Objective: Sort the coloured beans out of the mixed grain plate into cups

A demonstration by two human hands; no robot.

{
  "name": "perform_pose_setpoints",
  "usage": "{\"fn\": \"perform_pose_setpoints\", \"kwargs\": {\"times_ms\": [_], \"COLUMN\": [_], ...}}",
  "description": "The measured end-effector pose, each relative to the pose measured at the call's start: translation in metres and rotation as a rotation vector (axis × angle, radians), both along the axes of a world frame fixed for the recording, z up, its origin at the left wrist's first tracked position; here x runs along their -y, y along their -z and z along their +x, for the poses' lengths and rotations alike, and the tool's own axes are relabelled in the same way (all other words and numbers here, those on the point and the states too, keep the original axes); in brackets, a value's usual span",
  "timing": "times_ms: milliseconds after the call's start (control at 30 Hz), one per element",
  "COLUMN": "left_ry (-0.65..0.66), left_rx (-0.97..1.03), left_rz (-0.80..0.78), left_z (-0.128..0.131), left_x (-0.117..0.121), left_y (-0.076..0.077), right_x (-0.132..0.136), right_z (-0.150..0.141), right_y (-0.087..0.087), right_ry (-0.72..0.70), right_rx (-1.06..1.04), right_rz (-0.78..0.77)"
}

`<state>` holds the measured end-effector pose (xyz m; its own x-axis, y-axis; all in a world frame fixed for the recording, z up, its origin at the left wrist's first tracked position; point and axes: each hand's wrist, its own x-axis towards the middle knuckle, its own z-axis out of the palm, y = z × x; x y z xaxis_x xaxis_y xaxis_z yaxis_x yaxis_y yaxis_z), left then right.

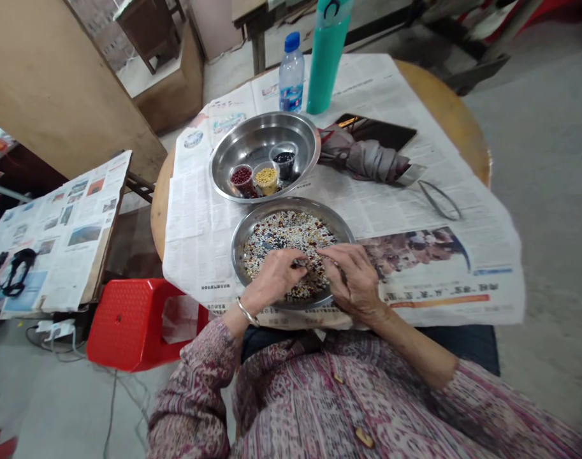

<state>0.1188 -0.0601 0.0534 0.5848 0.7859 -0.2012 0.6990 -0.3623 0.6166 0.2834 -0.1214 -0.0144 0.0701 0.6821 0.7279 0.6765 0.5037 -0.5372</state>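
A shallow steel plate (341, 224) holds a spread of mixed beans and grains (291, 239), mostly white with red, yellow and black ones among them. Over its lower left part is my left hand (277, 275), fingers curled in and closed at the tips. My right hand (355, 280) bends over the plate's right rim, with thumb and fingers drawn together. Whatever either hand pinches is too small or hidden to name. Just behind, a deeper steel basin (245, 141) contains three clear cups: red beans (241, 175), yellow beans (266, 178) and black beans (285, 159).
Newspaper (195, 217) covers the round wooden table. A water bottle (291, 76) and a teal bottle (326, 64) stand behind the basin. To the right lie a folded grey umbrella (362, 156) and a dark tablet-like slab (381, 134). A red stool (123, 322) is at the left.
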Motion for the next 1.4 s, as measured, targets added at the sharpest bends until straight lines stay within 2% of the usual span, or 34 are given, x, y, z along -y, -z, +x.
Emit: {"fn": "perform_pose_setpoints", "kwargs": {"times_ms": [100,167,300,433,567,700,800,900,1000,1133,1233,1400], "left_ry": [0.232,0.337,0.495,0.615,0.537,0.331,0.142,0.040,0.063,0.129,0.135,0.084], "left_rx": [-0.057,-0.078,-0.135,-0.199,-0.235,-0.342,-0.442,-0.498,-0.464,-0.344,-0.257,-0.090], "left_rz": [0.118,0.173,0.313,0.391,0.476,0.504,0.493,0.428,0.342,0.244,0.226,0.174], "left_z": [0.007,0.008,0.004,0.008,0.015,0.008,-0.008,-0.026,-0.037,-0.031,-0.014,0.017], "left_x": [0.012,0.009,-0.018,-0.049,-0.064,-0.066,-0.055,-0.031,-0.002,0.021,0.015,-0.024], "left_y": [-0.001,-0.004,-0.010,-0.005,0.003,-0.002,-0.012,-0.022,-0.026,-0.017,-0.006,0.007], "right_x": [0.002,0.002,0.003,0.001,0.000,0.000,0.001,0.001,0.001,0.002,0.001,0.001], "right_z": [0.001,0.001,0.001,0.000,0.000,0.001,0.001,0.000,0.000,0.000,0.000,-0.001], "right_y": [0.002,0.002,-0.001,-0.002,0.001,0.002,0.002,0.003,0.003,0.004,0.003,0.002], "right_ry": [0.040,0.056,0.063,0.036,0.058,0.068,0.059,0.060,0.066,0.064,0.061,0.079], "right_rx": [-0.024,-0.034,-0.048,-0.079,-0.057,-0.029,-0.033,-0.042,-0.053,-0.057,-0.049,-0.052], "right_rz": [-0.026,-0.039,-0.045,-0.017,-0.027,-0.063,-0.043,-0.045,-0.078,-0.084,-0.075,-0.096]}}
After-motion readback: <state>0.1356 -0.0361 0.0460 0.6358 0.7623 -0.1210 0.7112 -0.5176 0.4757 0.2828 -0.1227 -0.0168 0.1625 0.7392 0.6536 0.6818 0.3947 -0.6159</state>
